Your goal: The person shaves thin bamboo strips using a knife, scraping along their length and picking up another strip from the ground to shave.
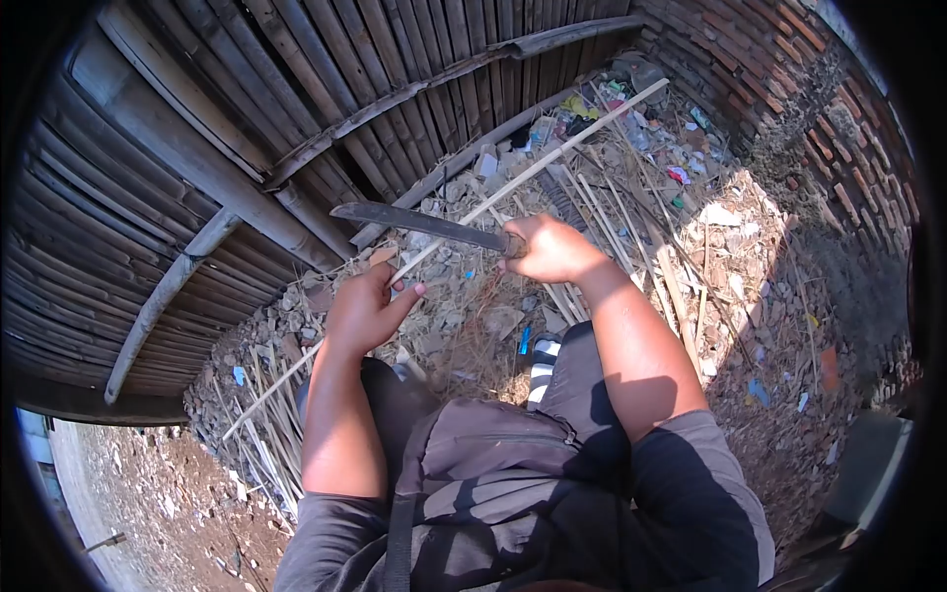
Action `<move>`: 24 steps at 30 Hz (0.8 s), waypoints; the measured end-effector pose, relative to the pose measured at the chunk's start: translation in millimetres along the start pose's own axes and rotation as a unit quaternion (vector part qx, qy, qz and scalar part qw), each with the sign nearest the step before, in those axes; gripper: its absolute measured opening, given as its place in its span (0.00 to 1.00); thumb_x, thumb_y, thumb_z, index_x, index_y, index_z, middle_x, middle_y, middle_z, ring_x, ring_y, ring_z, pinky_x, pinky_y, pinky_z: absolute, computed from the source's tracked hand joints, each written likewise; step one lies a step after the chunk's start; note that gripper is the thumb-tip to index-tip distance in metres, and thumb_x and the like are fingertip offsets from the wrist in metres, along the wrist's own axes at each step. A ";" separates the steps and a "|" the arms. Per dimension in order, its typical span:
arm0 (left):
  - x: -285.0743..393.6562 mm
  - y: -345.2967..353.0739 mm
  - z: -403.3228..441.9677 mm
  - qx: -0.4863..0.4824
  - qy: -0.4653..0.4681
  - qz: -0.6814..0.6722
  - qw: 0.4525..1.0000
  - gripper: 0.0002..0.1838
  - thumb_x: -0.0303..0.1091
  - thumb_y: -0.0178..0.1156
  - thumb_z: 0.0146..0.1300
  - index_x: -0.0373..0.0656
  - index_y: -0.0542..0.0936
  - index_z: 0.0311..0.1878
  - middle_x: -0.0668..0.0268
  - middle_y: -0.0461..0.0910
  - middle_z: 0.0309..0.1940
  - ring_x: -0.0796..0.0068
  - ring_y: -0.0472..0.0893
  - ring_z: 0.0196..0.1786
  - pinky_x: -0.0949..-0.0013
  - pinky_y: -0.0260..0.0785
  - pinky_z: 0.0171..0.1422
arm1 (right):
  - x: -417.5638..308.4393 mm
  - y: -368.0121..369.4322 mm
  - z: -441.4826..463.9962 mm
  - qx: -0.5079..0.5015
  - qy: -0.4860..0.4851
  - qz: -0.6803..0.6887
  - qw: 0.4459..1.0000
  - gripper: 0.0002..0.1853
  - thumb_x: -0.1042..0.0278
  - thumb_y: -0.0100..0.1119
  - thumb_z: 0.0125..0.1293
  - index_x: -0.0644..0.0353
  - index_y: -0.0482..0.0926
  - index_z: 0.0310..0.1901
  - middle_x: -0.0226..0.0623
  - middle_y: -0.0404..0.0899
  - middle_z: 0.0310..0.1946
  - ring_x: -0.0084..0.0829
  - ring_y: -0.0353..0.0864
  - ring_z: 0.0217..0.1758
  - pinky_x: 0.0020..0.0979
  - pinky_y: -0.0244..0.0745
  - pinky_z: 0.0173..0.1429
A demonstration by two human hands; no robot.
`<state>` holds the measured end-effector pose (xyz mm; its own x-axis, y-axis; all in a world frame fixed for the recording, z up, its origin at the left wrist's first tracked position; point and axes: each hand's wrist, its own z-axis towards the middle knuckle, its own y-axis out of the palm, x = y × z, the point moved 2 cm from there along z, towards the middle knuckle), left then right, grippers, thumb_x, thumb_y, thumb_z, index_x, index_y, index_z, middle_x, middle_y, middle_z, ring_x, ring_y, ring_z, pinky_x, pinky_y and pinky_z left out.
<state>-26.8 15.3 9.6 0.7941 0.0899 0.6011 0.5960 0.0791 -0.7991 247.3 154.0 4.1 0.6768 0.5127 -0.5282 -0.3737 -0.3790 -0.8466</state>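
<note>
My right hand (557, 251) is wrapped round the handle of a machete (419, 221), whose dark blade points left toward the bamboo wall. The blade lies across a long, pale bamboo strip (577, 139) in this view; whether they touch I cannot tell. My left hand (361, 312) grips that strip below the blade, thumb and fingers closed on it. The strip runs slantwise from the lower left, under my left forearm, up toward the brick corner.
A bamboo slat wall (217, 148) stands on the left and ahead, a brick wall (838, 128) on the right. Cut bamboo strips (271, 419) lie beside my left leg, others (671, 281) to the right. Rubble and litter (681, 148) cover the ground.
</note>
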 end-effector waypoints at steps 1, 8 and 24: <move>-0.2 -0.1 0.3 0.002 0.001 -0.009 1.000 0.28 0.60 0.73 0.64 0.39 0.82 0.36 0.58 0.77 0.19 0.58 0.80 0.24 0.56 0.70 0.32 | 13.2 -0.2 1.9 0.041 -0.003 0.001 0.999 0.27 0.50 0.73 0.61 0.53 0.84 0.59 0.52 0.87 0.52 0.54 0.85 0.60 0.46 0.80 0.65; -0.6 -7.8 -0.1 0.010 -0.007 -0.001 1.000 0.26 0.55 0.74 0.65 0.38 0.81 0.36 0.64 0.73 0.18 0.70 0.73 0.24 0.62 0.67 0.32 | 90.4 -14.2 6.1 0.206 0.146 0.155 0.955 0.31 0.52 0.78 0.61 0.67 0.83 0.58 0.53 0.89 0.49 0.43 0.88 0.53 0.38 0.79 0.62; -1.0 -6.1 -0.4 -0.010 -0.013 0.006 1.000 0.28 0.58 0.73 0.64 0.38 0.81 0.35 0.61 0.74 0.18 0.64 0.75 0.23 0.59 0.67 0.31 | 34.3 -23.2 -1.2 0.006 0.048 0.046 0.998 0.30 0.51 0.77 0.61 0.62 0.83 0.60 0.54 0.87 0.53 0.51 0.86 0.58 0.43 0.79 0.64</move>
<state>-31.1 14.3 13.9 0.7974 0.1165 0.5921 0.5897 0.0575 -0.8056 280.0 179.4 5.7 0.6967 0.4002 -0.5954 -0.4440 -0.4114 -0.7960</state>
